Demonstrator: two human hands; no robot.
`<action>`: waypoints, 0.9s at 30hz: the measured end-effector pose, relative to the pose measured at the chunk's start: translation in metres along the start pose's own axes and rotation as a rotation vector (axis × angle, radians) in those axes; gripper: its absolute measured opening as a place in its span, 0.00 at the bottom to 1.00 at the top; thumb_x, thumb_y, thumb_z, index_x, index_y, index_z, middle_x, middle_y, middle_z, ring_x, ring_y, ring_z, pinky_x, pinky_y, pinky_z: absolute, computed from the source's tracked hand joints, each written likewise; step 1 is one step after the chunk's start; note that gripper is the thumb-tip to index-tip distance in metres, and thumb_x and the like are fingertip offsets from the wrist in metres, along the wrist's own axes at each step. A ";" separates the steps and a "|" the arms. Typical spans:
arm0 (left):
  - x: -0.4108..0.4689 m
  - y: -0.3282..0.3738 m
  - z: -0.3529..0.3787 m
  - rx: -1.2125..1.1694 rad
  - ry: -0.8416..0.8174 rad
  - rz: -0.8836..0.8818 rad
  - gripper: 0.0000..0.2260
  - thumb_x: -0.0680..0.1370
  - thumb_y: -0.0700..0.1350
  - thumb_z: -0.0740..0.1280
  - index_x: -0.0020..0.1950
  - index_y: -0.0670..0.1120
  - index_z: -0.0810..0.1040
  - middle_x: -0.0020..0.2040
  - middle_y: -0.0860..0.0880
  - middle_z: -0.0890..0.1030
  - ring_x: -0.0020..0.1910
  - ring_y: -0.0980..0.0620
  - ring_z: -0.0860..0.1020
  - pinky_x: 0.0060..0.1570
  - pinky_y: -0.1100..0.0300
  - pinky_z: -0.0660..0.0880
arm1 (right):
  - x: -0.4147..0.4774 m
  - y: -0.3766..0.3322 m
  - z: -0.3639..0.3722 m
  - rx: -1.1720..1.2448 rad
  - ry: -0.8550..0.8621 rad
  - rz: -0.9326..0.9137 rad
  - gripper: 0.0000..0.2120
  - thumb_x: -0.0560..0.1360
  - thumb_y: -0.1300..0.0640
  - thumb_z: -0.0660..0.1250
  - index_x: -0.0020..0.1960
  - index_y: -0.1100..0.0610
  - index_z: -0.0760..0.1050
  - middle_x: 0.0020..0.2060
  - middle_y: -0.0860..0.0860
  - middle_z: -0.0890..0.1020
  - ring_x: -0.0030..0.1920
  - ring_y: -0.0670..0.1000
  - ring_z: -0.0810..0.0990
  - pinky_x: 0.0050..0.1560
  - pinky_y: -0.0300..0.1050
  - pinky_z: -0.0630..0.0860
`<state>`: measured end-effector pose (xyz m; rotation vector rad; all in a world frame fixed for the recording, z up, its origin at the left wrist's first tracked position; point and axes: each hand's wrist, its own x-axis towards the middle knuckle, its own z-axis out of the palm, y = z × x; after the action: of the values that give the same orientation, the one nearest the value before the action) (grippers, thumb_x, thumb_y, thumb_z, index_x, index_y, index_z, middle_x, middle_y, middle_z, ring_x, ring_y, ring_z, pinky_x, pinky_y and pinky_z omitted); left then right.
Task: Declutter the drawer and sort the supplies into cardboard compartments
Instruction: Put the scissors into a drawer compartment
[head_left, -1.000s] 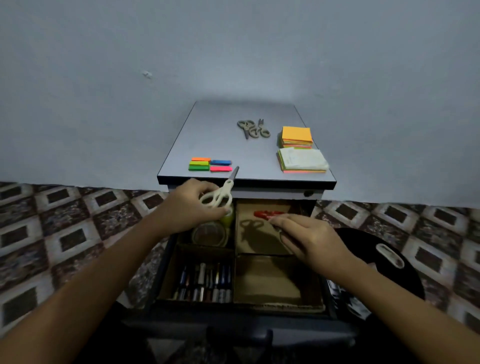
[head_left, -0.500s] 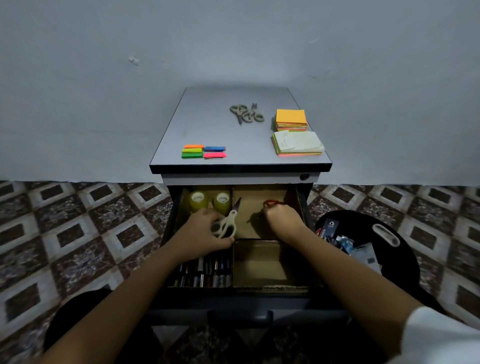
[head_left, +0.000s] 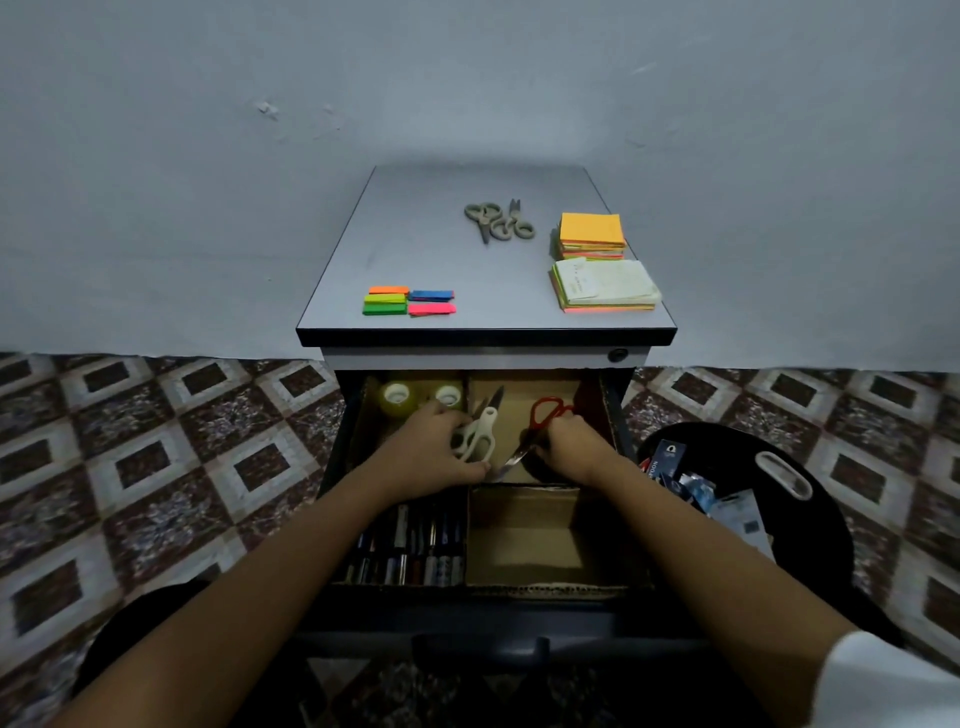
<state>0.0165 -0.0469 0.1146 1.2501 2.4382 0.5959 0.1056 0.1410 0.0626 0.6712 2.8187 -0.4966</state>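
Observation:
The open drawer (head_left: 340, 457) holds cardboard compartments. My left hand (head_left: 431, 452) grips white-handled scissors (head_left: 480, 431) over the divider between the two back compartments. My right hand (head_left: 571, 447) holds red-handled scissors (head_left: 543, 415) in the back right compartment (head_left: 519, 384), blade pointing down-left. Two tape rolls (head_left: 397, 397) sit in the back left compartment. Pens and markers (head_left: 410, 545) fill the front left one. Nothing lies in the front right compartment (head_left: 524, 535).
On the cabinet top (head_left: 415, 223) lie two grey scissors (head_left: 496, 221), coloured sticky flags (head_left: 408, 300), an orange note stack (head_left: 592, 234) and a paper-topped note stack (head_left: 605, 286). A black bin (head_left: 779, 467) with packets stands at the right on patterned floor tiles.
Both hands have lowered from the drawer's top edge into the back compartments, carrying the white and red scissors down. The red scissors now show more fully beside my right hand.

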 end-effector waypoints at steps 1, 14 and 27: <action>0.004 0.006 0.001 0.000 -0.012 0.000 0.28 0.70 0.55 0.72 0.66 0.45 0.72 0.60 0.47 0.69 0.54 0.50 0.73 0.55 0.56 0.74 | -0.006 0.001 -0.002 -0.007 0.037 -0.017 0.12 0.78 0.54 0.60 0.54 0.60 0.76 0.50 0.58 0.79 0.45 0.54 0.80 0.50 0.50 0.79; 0.074 0.036 0.053 0.112 -0.112 -0.137 0.13 0.71 0.46 0.72 0.52 0.43 0.76 0.56 0.43 0.75 0.46 0.49 0.76 0.42 0.61 0.73 | -0.059 0.027 0.029 0.116 0.532 0.053 0.19 0.79 0.56 0.60 0.68 0.62 0.70 0.70 0.63 0.66 0.72 0.61 0.62 0.73 0.53 0.59; 0.097 0.024 0.096 0.365 -0.199 -0.199 0.20 0.80 0.40 0.56 0.72 0.39 0.61 0.70 0.37 0.60 0.68 0.38 0.64 0.65 0.47 0.67 | -0.056 0.031 0.031 0.148 0.545 0.034 0.19 0.78 0.58 0.61 0.67 0.63 0.71 0.70 0.61 0.66 0.73 0.59 0.62 0.72 0.49 0.59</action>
<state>0.0238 0.0658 0.0342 1.1094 2.5281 -0.0306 0.1732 0.1331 0.0406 1.0166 3.2850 -0.5961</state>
